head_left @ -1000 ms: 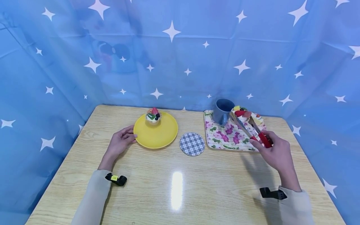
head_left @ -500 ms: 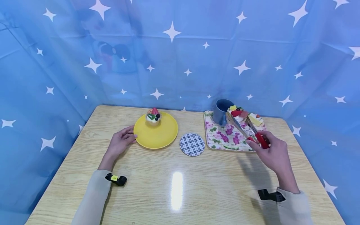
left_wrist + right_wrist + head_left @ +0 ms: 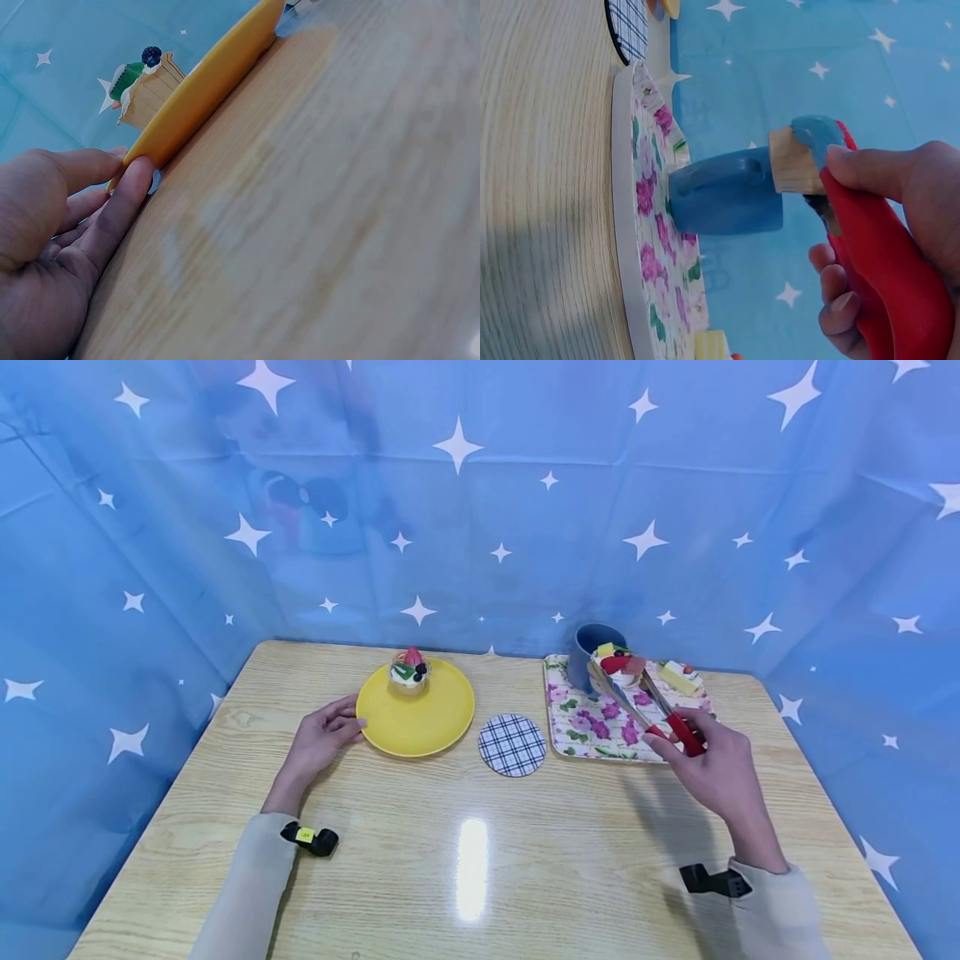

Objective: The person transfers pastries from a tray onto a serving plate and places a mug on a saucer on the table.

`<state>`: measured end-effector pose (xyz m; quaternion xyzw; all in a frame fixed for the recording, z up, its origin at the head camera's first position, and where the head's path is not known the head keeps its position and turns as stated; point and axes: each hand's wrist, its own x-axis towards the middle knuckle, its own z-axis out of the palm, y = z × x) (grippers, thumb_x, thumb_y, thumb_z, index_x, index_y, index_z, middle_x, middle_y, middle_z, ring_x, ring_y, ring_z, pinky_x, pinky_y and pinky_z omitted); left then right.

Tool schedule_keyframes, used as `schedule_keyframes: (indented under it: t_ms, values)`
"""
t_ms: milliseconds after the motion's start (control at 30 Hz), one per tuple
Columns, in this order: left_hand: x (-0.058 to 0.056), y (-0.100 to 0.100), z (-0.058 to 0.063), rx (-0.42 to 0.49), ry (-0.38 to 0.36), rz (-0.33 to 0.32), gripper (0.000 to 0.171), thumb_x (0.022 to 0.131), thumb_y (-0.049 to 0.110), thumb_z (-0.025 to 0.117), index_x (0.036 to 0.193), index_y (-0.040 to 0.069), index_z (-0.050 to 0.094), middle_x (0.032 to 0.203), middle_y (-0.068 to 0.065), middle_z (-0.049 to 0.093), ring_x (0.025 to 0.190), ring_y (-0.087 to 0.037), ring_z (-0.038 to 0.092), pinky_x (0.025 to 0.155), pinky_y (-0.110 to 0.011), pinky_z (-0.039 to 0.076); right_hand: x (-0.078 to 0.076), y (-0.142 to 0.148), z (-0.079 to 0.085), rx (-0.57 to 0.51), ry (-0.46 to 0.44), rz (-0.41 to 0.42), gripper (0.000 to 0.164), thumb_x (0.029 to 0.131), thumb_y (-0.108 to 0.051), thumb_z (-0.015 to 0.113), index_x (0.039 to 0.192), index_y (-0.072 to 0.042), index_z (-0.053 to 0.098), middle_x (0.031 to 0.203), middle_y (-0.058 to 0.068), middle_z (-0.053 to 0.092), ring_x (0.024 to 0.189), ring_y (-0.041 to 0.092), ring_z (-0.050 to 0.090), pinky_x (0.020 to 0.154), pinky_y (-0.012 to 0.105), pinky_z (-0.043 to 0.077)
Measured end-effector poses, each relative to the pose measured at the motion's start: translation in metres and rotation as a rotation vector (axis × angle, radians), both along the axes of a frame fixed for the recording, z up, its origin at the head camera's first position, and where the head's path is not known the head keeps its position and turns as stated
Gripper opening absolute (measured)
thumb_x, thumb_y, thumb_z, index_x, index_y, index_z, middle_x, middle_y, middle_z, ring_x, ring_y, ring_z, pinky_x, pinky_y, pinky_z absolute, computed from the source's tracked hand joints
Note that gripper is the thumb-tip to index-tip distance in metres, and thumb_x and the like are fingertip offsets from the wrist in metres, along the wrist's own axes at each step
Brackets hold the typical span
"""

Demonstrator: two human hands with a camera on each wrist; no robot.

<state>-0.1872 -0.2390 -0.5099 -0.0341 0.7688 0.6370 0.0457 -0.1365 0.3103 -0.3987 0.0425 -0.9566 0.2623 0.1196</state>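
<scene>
In the head view my left hand (image 3: 324,742) pinches the near-left rim of a round yellow plate (image 3: 420,725) between thumb and fingers. A fruit-topped tart (image 3: 408,673) stands upright toward the plate's back left. My right hand (image 3: 717,770) grips red-handled tongs (image 3: 684,733), whose metal tips hold a second fruit tart (image 3: 618,666) with red and yellow fruit. That tart overlaps a blue mug (image 3: 579,667) on the flowered tray (image 3: 592,745). In the right wrist view the held tart (image 3: 791,165) is raised above the mug's rim, and my thumb lies on a red handle.
A yellow cake slice (image 3: 680,678) sits at the tray's back right. Between plate and tray lies a round checked coaster (image 3: 512,745). The wooden table (image 3: 390,877) meets a blue star-patterned curtain (image 3: 465,568) behind and at the sides.
My right hand has moved left with the tongs and tart, from beside the mug to overlapping it, uncovering the cake slice. My left hand has stayed at the plate.
</scene>
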Motion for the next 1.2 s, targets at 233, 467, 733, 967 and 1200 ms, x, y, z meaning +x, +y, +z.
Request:
schedule_keyframes:
  t_ms: [233, 467, 733, 967, 1200]
  values:
    - [0.0, 0.0, 0.0, 0.0, -0.008, -0.001, 0.06, 0.099, 0.02, 0.07, 0.154, 0.013, 0.048, 0.135, -0.02, 0.056, 0.097, 0.0, 0.068, 0.086, -0.022, 0.065, 0.0, -0.006, -0.001, -0.004, 0.009, 0.013, 0.058, 0.093, -0.038, 0.077, 0.133, 0.001, 0.062, 0.106, 0.027, 0.067, 0.082, 0.031, 0.057, 0.05, 0.02, 0.045]
    - [0.0, 0.0, 0.001, -0.001, -0.004, -0.002, 0.06, 0.099, 0.02, 0.07, 0.154, 0.014, 0.048, 0.135, -0.02, 0.056, 0.097, 0.0, 0.068, 0.085, -0.021, 0.065, -0.002, -0.013, -0.001, -0.006, 0.022, 0.045, 0.056, 0.092, -0.038, 0.078, 0.132, -0.001, 0.064, 0.103, 0.024, 0.068, 0.079, 0.028, 0.055, 0.05, 0.02, 0.044]
    - [0.0, -0.002, -0.002, -0.012, -0.007, -0.001, 0.059, 0.099, 0.021, 0.07, 0.154, 0.013, 0.048, 0.134, -0.018, 0.057, 0.097, 0.0, 0.068, 0.085, -0.022, 0.065, -0.004, -0.019, -0.003, 0.004, 0.006, 0.059, 0.054, 0.092, -0.04, 0.077, 0.13, -0.003, 0.065, 0.105, 0.023, 0.069, 0.081, 0.029, 0.058, 0.054, 0.022, 0.044]
    - [-0.001, -0.003, -0.003, -0.016, 0.002, 0.005, 0.059, 0.099, 0.02, 0.07, 0.154, 0.012, 0.048, 0.13, -0.014, 0.058, 0.097, -0.001, 0.069, 0.085, -0.023, 0.065, -0.007, -0.026, -0.007, 0.006, -0.005, 0.071, 0.056, 0.092, -0.041, 0.077, 0.132, -0.004, 0.065, 0.105, 0.022, 0.069, 0.081, 0.028, 0.057, 0.054, 0.022, 0.045]
    - [-0.001, -0.001, -0.003, -0.025, -0.002, 0.007, 0.06, 0.099, 0.021, 0.07, 0.154, 0.013, 0.048, 0.131, -0.016, 0.058, 0.096, -0.001, 0.069, 0.085, -0.022, 0.065, -0.009, -0.035, -0.007, 0.006, -0.03, 0.076, 0.058, 0.091, -0.041, 0.078, 0.133, -0.004, 0.064, 0.106, 0.021, 0.069, 0.084, 0.028, 0.056, 0.056, 0.022, 0.046]
